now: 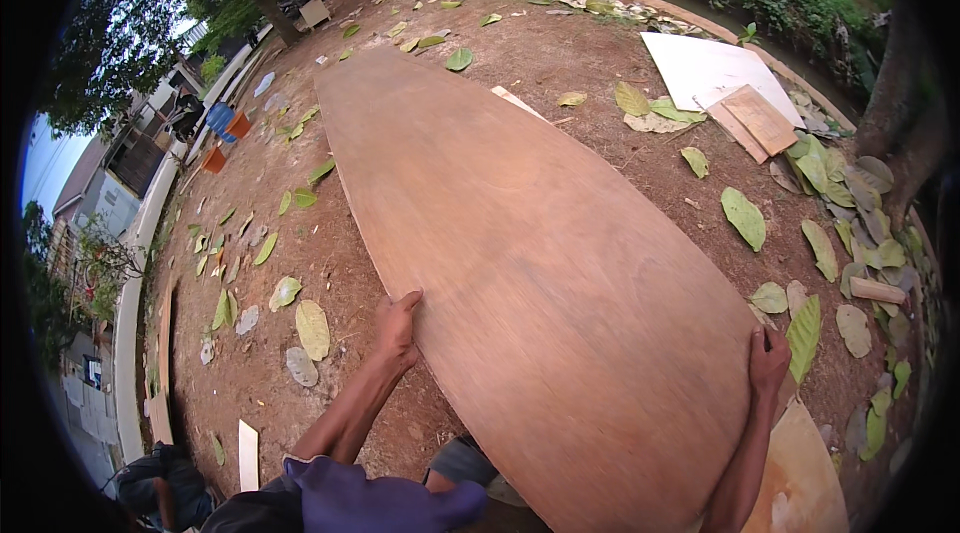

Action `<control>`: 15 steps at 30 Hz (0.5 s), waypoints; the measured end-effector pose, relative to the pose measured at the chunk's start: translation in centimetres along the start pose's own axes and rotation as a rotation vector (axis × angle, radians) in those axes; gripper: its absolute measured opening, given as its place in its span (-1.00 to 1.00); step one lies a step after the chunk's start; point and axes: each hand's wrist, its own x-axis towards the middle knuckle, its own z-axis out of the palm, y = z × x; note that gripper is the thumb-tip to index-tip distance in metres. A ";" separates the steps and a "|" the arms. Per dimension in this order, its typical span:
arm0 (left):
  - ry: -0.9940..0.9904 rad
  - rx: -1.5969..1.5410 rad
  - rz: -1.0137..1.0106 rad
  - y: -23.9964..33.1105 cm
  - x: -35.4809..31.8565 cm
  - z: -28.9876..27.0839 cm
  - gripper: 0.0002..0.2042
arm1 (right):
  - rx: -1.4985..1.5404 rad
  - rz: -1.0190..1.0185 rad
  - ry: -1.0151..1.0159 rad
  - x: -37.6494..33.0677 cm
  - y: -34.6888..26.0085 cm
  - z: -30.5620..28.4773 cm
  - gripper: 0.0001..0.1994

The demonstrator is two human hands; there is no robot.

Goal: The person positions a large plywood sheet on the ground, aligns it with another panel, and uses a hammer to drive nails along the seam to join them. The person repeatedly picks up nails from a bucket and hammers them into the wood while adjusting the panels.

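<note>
A long reddish-brown plywood sheet [540, 263] stretches from close to my body out across the dirt. My left hand [398, 328] grips its left edge, thumb on the top face and fingers out of sight beneath. On the opposite edge, my right hand [768, 358] is closed around the board, with its fingers partly hidden. Beneath my right forearm lies a paler piece of plywood [800, 468]. The sheet covers much of the ground under it, so what supports its far end cannot be seen.
Large fallen leaves [743, 218] litter the reddish dirt. A white panel [715, 78] and small wood offcuts [760, 121] lie at the far right beside a tree trunk [900, 113]. Orange buckets [213, 160] stand at the left. Another person [160, 488] is at the lower left.
</note>
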 end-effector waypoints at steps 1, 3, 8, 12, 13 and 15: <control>-0.015 -0.033 -0.003 0.1 0.3 -0.3 -0.63 | 0.005 0.000 -0.002 0.1 -0.1 -0.2 -0.63; 0.017 -0.015 0.029 0.5 -0.2 -0.1 -0.62 | 0.007 0.033 -0.012 0.1 -0.3 -0.6 -0.63; -0.029 0.031 0.051 3.0 -4.0 2.6 -0.55 | 0.039 0.018 0.052 -0.3 1.0 -1.0 -0.63; -0.036 0.093 0.104 4.7 -5.9 4.5 -0.52 | 0.076 0.061 0.052 0.2 1.1 -1.5 -0.63; -0.022 0.121 0.107 5.1 -6.6 4.9 -0.51 | 0.103 0.085 0.044 0.2 1.2 -1.6 -0.63; -0.002 0.147 0.057 3.4 -5.1 4.3 -0.53 | 0.010 0.042 0.035 -0.1 2.3 -0.9 -0.63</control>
